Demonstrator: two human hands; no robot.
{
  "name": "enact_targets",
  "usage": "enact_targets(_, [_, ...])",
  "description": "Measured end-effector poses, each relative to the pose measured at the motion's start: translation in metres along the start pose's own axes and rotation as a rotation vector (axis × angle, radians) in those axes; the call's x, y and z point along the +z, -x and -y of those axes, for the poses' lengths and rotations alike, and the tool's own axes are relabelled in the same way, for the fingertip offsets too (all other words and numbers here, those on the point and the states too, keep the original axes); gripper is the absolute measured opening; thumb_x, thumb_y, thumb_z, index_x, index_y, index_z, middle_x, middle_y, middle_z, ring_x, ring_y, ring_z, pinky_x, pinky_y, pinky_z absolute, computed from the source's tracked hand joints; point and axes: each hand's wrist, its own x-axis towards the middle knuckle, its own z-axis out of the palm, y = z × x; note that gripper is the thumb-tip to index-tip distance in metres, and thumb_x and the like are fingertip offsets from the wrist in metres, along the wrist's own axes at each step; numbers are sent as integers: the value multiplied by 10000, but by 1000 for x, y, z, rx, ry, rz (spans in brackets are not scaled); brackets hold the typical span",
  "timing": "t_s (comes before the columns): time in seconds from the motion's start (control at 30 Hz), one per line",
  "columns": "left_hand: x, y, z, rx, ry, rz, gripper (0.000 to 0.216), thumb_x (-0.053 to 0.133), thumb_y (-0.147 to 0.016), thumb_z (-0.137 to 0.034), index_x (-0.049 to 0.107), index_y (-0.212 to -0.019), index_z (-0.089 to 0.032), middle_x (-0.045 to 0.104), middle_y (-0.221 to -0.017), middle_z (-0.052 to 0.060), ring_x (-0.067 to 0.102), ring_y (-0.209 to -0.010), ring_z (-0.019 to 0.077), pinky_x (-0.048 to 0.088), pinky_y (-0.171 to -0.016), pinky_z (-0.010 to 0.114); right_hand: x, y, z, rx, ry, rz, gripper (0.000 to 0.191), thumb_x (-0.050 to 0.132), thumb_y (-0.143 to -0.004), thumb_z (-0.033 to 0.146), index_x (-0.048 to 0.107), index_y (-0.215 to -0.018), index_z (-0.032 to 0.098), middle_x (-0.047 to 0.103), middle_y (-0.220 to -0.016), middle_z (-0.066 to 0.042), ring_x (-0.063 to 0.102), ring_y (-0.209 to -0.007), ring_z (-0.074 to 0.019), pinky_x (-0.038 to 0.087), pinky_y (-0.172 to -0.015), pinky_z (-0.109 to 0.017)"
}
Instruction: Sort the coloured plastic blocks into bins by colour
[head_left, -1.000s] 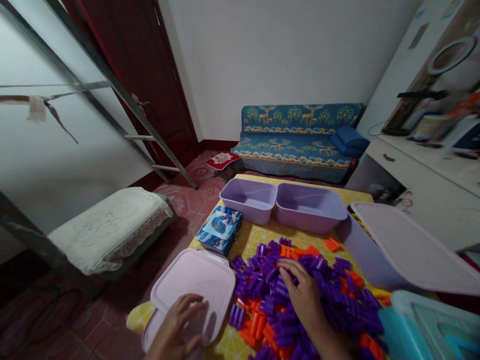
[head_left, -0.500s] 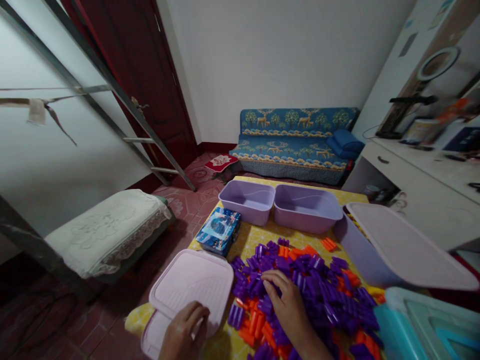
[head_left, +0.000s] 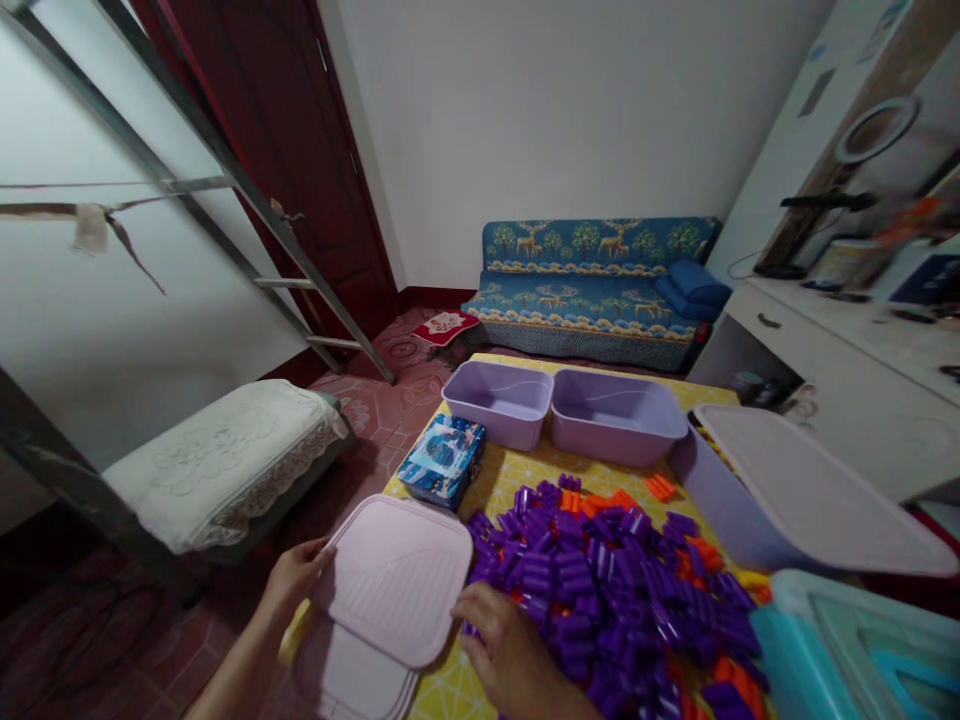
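At seven o'clock: pink lid (head_left: 397, 580), pinched by my left fingers (head_left: 312, 553); right fingers (head_left: 480, 606) half-curled, hold unclear; slipping could scatter blocks (head_left: 577, 575).

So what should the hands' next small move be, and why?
Perhaps slide the upper lid nearer, to square it with the lower lid, which sticks out on the near side; the left hand is at the upper lid's left edge, the right hand by its right.
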Motion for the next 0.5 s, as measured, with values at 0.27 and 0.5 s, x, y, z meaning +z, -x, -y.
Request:
enact_targets(0.27, [-21,34,-52,-66,398,-32,278,786,-577,-226,692,-815,-119,646,-562,4,535,-413,112,392,-376,180,19,-7,-12,307,-159,-197,558,499,-757,114,573,-1304,200,636,-1279,-106,663,-1037,-215,516,-897,-315])
enact_targets(0.5, [-28,56,-90,-112,506,-39,290,775,-600,-203,694,-871,-138,679,-593,13,594,-451,148,437,-382,194,20,-9,-20,348,-277,-344,556,618,-794,424,580,-1300,197,652,-1251,-160,619,-1141,-309,499,-939,-409])
